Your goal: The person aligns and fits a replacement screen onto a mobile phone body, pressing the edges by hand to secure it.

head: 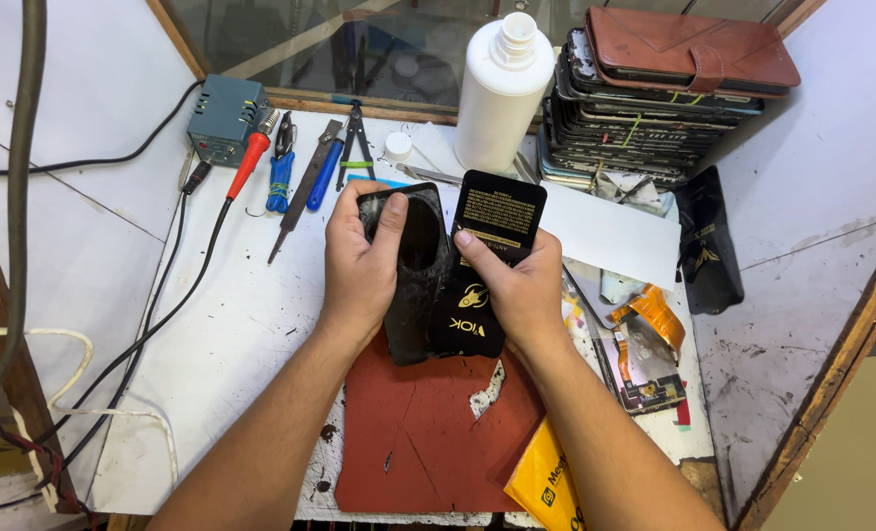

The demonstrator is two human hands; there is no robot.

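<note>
**A:** So what's each hand doing here?

**B:** The left hand (361, 267) is wrapped around a black phone cover (410, 280), thumb pressed on its face, fingers curled behind, so it's gripping it, not resting. The right hand (516, 285) is clamped on a black packet (485, 258), thumb on the front, with the packet's top half sticking up past the fingers. The two things touch side by side, the packet slightly over the cover's right edge.

**A:** Why up in the air like that?

**B:** My guess is it's easier to line them up against each other when both are raised and tilted toward the eyes. They hang just over the red mat (413, 428), which lies at the near edge of the tabletop (231, 344).

**A:** And around that?

**B:** A yellow packet (546, 482) pokes out at the mat's near right corner. Right of the hands lie a loose phone part (639, 369) with an orange flex strip, a white paper sheet (610, 231) and another black pouch (708, 246). At the far edge stands a white bottle (502, 88), and beside it, in the far right corner, a stack of phones (630, 123) with a brown wallet case (689, 44) on top. Far left corner: a grey box (223, 118) with cables, then a red-handled tool (249, 162), a file and pliers (356, 147) laid in a row, probably to keep them within reach.
</note>
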